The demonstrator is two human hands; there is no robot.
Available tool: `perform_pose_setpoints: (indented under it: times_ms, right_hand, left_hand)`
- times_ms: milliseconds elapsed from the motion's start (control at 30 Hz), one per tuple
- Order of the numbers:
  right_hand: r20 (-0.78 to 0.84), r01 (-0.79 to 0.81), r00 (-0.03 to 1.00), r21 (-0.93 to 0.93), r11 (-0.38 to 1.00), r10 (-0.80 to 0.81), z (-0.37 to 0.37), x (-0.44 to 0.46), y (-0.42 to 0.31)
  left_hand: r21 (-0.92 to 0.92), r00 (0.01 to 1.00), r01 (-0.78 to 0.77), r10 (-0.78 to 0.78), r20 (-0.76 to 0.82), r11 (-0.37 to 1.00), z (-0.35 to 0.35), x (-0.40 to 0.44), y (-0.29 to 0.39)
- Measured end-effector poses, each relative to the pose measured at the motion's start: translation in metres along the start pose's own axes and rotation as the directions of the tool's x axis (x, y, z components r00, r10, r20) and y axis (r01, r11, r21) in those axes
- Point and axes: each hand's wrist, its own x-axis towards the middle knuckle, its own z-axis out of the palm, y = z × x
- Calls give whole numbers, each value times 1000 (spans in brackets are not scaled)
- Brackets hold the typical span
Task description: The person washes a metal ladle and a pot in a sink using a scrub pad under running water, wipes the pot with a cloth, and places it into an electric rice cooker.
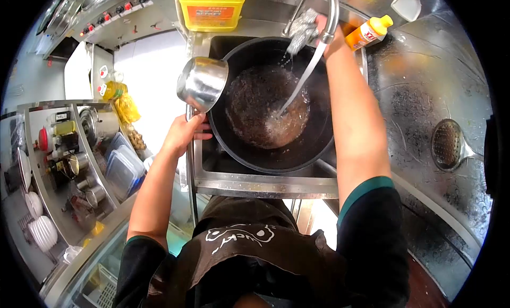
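Two bare hands work at the sink (265, 187); clock positions are read about the centre of the black pot (320, 112), 12 being farthest from the wearer. The pot sits in the sink with brown-tinted water in its bottom.

Left hand (185, 131): at 9 o'clock, just outside the pot's rim, thumb and fingers closed on the handle of a steel ladle (203, 83), some fingers extended toward the pot. The ladle's bowl lies at 12 to 1 o'clock from this hand, tilted, overlapping the rim in view at 10 o'clock (contact with the rim cannot be confirmed). Its long axis appears to run 12 to 6 along the sink's left edge. The left hand is the nearer one.

Right hand (328, 36): at 1 o'clock, partly hidden behind the tap (333, 13), its fingers apparently pinching a silver-grey scrubber (304, 30), which hangs at 9 o'clock from the hand, over the pot's far rim.

Clearances: open room lies over the water, left of the falling stream. Limits are the yellow jug (212, 10) at 11 o'clock and the orange bottle (366, 36) at 2.
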Motion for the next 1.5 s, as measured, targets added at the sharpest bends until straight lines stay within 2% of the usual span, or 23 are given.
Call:
perform_pose_setpoints:
  times_ms: [67,100,167,233,300,333,400,433,533,600,700,733,833,933,967,1000,1100,1200,1300,1333,1400,1433,1500]
  right_hand:
    - [88,-28,995,-111,993,38,-16,5,-19]
    - [201,185,973,-359,915,-117,-19,5,-20]
    - [404,567,815,-704,428,-414,-21,-1,-24]
    - [403,417,772,-905,-87,-492,-80,69,22]
    - [384,485,811,-864,138,-442,-62,43,14]
    - [316,454,881,-777,437,-352,-55,44,5]
    - [157,31,988,-266,964,12,-52,50,-15]
    - [121,79,991,-245,966,-50,-30,21,-24]
    - [76,320,947,-161,934,-312,27,-76,-37]
    - [-71,302,924,-469,830,-376,30,-118,-35]
    - [-45,79,786,-982,173,-616,-5,-205,5]
    - [-169,22,861,-930,367,-480,0,-243,10]
    - [-31,164,871,-922,350,-490,-13,-296,72]
    - [72,177,966,-886,429,-250,0,-317,119]
    - [116,193,980,-759,622,-163,8,-318,138]
    - [108,27,993,-635,772,53,25,-321,145]
    - [388,-59,882,-469,881,266,63,-323,164]
    - [614,-202,633,-457,866,471,88,-329,175]
    - [536,-144,551,-694,706,639,83,-325,181]
    - [517,18,571,-784,620,638,64,-309,245]
    - [516,261,550,-853,451,657,47,-301,234]
    - [507,482,641,-850,213,576,40,-295,234]
    - [398,469,834,-876,-113,383,34,-277,229]
  left_hand:
    - [5,1000,-6,6,11,1000,-3,7,-7]
    - [2,1000,-18,18,14,1000,0,7,-6]
    - [0,1000,-29,29,4,1000,6,6,-1]
    - [5,999,-28,28,-22,1000,13,3,6]
    - [212,998,35,-25,-52,977,24,-2,24]
    - [318,995,76,-54,-78,945,26,-3,28]
    - [286,991,84,-51,-120,954,28,0,24]
    - [257,993,78,-53,-103,963,25,6,18]
    - [194,995,38,-19,-98,980,18,19,-3]
    - [143,993,34,-18,-116,989,23,13,3]
    - [68,994,11,-4,-111,998,26,14,0]
    - [40,993,6,-1,-117,999,27,14,0]
    - [76,992,-28,37,-124,997,35,10,13]
    - [143,975,-92,118,-190,985,51,-6,33]
    - [156,959,-149,181,-218,976,54,-7,30]
    - [245,953,-131,190,-237,961,57,-11,33]
    - [447,943,-90,221,-250,890,78,-30,53]
    - [543,930,-146,303,-210,827,100,-46,64]
    - [617,876,-272,455,-158,739,115,-49,67]
    - [628,871,-288,470,-143,723,123,-51,72]
    - [649,860,-311,496,-118,694,137,-58,79]
    - [669,860,-302,496,-116,679,143,-59,82]
    - [683,867,-288,486,-111,671,154,-63,85]
